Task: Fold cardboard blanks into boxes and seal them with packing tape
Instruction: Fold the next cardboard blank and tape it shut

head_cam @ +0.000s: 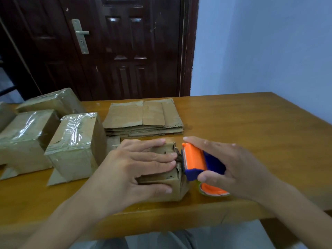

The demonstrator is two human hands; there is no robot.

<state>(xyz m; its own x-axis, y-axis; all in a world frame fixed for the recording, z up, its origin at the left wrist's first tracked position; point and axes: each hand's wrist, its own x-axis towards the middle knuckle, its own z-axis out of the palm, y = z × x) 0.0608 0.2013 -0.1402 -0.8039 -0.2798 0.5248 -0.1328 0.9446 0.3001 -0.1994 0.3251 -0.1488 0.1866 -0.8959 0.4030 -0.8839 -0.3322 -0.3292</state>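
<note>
Right now the left hand (142, 164) lies flat, fingers straight and together, pressing the flaps of the box (168, 187) shut near the front edge of the table (251, 123). The right hand (231, 168) is wrapped round the orange and blue dispenser (195, 159), its blade end touching the box's right top edge, just beside the left fingertips (173, 159).

Those flaps look torn and ragged at that edge. I'd guess the tape could catch on the frayed card and wrinkle, or the flaps could spring up if the pressing hand eases. The blade sits close to the fingers too, so a quick pull leftward could nick them.

Behind lies a stack of blanks (143, 117); to the left stand taped boxes (77, 144).
</note>
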